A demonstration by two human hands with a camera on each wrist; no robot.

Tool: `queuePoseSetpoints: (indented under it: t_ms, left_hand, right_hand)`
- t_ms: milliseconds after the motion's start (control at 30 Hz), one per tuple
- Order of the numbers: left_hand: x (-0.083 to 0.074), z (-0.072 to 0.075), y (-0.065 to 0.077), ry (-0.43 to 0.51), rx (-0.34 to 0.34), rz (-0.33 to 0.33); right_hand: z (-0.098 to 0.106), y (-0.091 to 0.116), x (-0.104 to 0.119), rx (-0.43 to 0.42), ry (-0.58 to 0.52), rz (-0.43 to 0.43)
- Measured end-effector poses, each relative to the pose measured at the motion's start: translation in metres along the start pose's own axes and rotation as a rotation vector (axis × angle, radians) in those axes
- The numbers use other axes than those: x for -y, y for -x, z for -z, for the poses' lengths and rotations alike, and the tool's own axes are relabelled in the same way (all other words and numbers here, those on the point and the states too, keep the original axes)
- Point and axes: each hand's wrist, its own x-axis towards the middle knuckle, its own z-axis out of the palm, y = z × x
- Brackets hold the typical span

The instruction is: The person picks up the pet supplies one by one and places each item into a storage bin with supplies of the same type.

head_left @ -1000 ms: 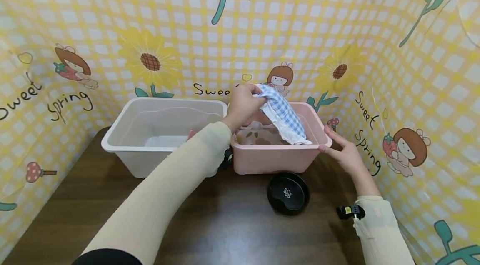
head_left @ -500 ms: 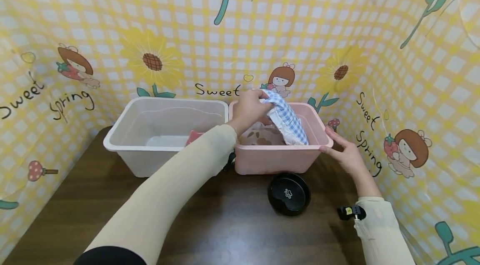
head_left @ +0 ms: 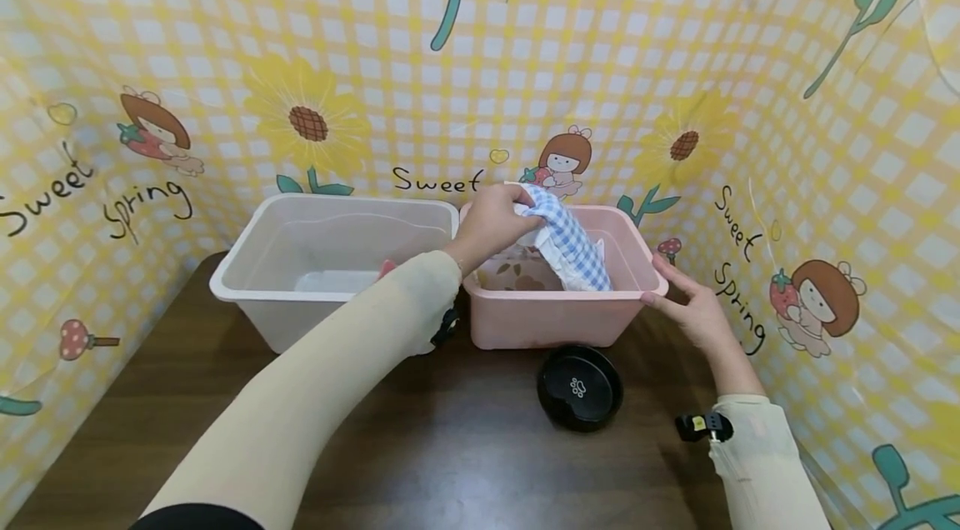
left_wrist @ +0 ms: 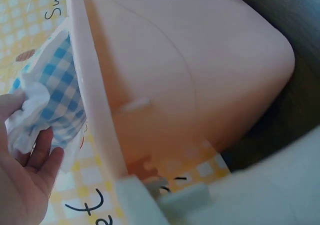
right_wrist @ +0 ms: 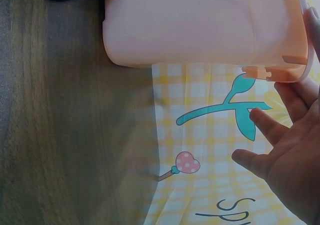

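My left hand (head_left: 491,217) reaches over the pink plastic bin (head_left: 555,317) and pinches one end of a blue-and-white checked cloth (head_left: 573,251) with white trim. The cloth slants down to the right, its lower end inside the bin behind the front rim. In the left wrist view, bunched white fabric shows between the thumb and fingers, with the checked cloth (left_wrist: 60,87) beside the bin rim (left_wrist: 92,80). My right hand (head_left: 693,309) touches the bin's right front corner, thumb at the front and forefinger at the side. Its other fingers (right_wrist: 250,160) are spread and straight.
A whitish bin (head_left: 273,322) stands left of the pink one, a small red thing (head_left: 386,267) inside it partly behind my sleeve. Brown patterned fabric (head_left: 513,273) lies in the pink bin. A black paw-print bowl (head_left: 577,409) sits in front. Checked sheeting (head_left: 405,122) surrounds the table.
The held cloth has sunk slightly into the pink bin, and its lower end no longer overlaps the front rim. My left hand came down a little. The right hand stays at the corner.
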Motion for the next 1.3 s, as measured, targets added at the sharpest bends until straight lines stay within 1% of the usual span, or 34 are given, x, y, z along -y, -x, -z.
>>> queuePoseSetpoints:
  t_ms: [100,267,367,500,567,733,800,1067,1167,1300]
  left_hand:
    - [0.004,0.004,0.004,-0.006,0.051,0.009]
    - [0.01,0.008,0.007,-0.038,0.102,0.015]
    - [0.013,0.009,0.007,-0.075,0.136,0.008]
    - [0.017,0.01,0.008,-0.128,0.17,-0.029]
    - [0.019,0.01,0.01,-0.164,0.177,-0.059]
    - [0.023,0.012,0.016,-0.321,0.18,-0.144]
    - [0.024,0.013,0.018,-0.358,0.186,-0.16]
    - [0.02,0.016,0.02,-0.293,0.209,-0.127]
    - [0.021,0.017,0.021,-0.23,0.22,-0.129]
    - [0.025,0.02,0.026,-0.154,0.211,-0.127]
  right_hand:
    - [-0.001,0.001,0.001,-0.001,0.0,-0.001]
    - [-0.001,0.001,0.002,-0.009,-0.001,0.011]
    - [-0.001,0.002,0.002,-0.006,0.001,0.006]
    - [-0.002,0.002,0.003,0.0,0.007,-0.013]
    - [-0.003,0.002,0.003,0.005,0.009,-0.02]
    - [-0.003,0.001,0.003,0.004,-0.002,-0.024]
    - [-0.002,0.001,0.003,-0.003,-0.009,-0.02]
    - [0.001,0.002,0.004,-0.006,-0.002,-0.007]
    - [0.001,0.003,0.005,-0.007,-0.007,-0.01]
    - [-0.001,0.003,0.005,0.001,-0.02,-0.008]
